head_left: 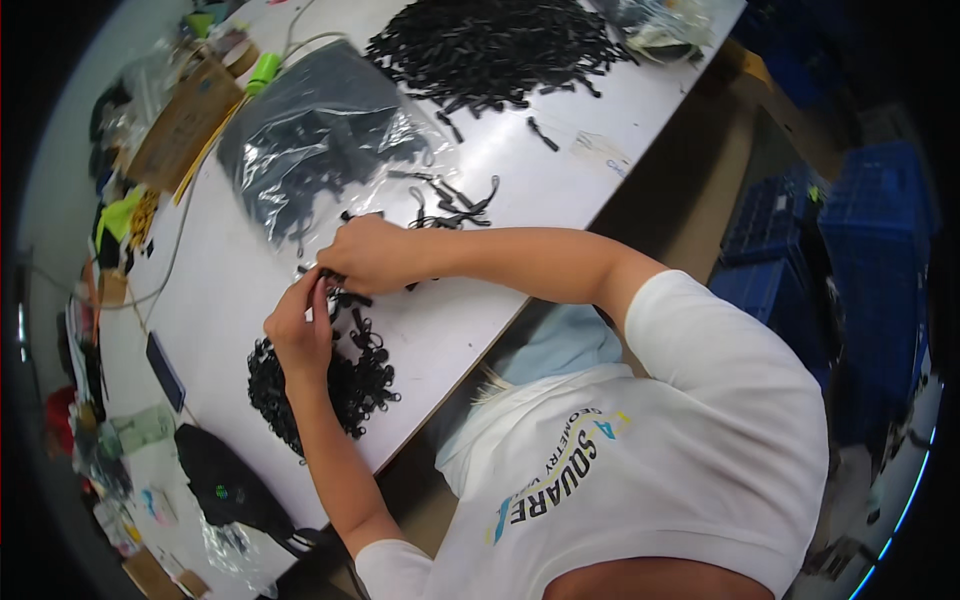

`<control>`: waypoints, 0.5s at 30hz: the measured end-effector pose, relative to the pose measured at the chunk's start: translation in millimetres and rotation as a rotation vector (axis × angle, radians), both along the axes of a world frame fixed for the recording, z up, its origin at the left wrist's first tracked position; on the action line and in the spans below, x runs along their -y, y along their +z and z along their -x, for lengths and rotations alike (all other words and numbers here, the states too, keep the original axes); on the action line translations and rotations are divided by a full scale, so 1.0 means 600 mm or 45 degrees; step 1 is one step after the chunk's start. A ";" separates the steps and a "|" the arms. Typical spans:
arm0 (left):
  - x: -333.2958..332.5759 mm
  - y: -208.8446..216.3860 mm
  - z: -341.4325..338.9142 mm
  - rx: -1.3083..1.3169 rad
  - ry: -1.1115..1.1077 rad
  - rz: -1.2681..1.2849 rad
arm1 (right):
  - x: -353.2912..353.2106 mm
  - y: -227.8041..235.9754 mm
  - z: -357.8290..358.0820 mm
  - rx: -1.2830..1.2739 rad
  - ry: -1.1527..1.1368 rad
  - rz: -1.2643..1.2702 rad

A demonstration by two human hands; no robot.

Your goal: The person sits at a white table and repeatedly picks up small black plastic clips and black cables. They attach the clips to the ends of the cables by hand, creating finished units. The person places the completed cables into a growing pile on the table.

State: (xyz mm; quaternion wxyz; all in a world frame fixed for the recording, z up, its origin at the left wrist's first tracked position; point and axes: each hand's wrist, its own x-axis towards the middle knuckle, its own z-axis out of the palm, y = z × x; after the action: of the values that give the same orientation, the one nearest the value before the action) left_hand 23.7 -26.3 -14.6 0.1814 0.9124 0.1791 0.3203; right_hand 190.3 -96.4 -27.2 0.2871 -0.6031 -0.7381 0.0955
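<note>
My left hand and my right hand meet over the white table. Both are closed, with fingertips together around a small black part, whose exact kind is partly hidden by the fingers. Below them, under my left forearm, lies a heap of small black parts with ring-like ends. Several loose black pieces with cord loops are scattered beyond my right forearm. A clear plastic bag with black pieces in it lies just beyond my hands.
A large pile of slim black pieces covers the table's far side. To the left are a phone-like dark slab, a black pouch, a cardboard box and a cable. Blue crates stand off the table's right side.
</note>
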 end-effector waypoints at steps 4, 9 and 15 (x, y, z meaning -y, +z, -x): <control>0.000 0.000 -0.003 -0.033 0.105 -0.090 | 0.001 -0.006 0.002 0.020 0.030 -0.070; -0.010 0.013 0.012 0.273 -0.262 0.884 | 0.010 0.012 0.005 -0.032 0.055 -0.192; 0.022 0.013 -0.007 0.443 -0.314 1.018 | 0.012 0.015 0.009 -0.101 -0.017 -0.232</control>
State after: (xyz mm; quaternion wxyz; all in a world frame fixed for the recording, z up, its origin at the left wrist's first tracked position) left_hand 28.1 -39.5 -7.1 0.5837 0.7179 0.1457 0.3504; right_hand 184.6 -103.7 -18.1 0.3704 -0.5750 -0.7278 0.0498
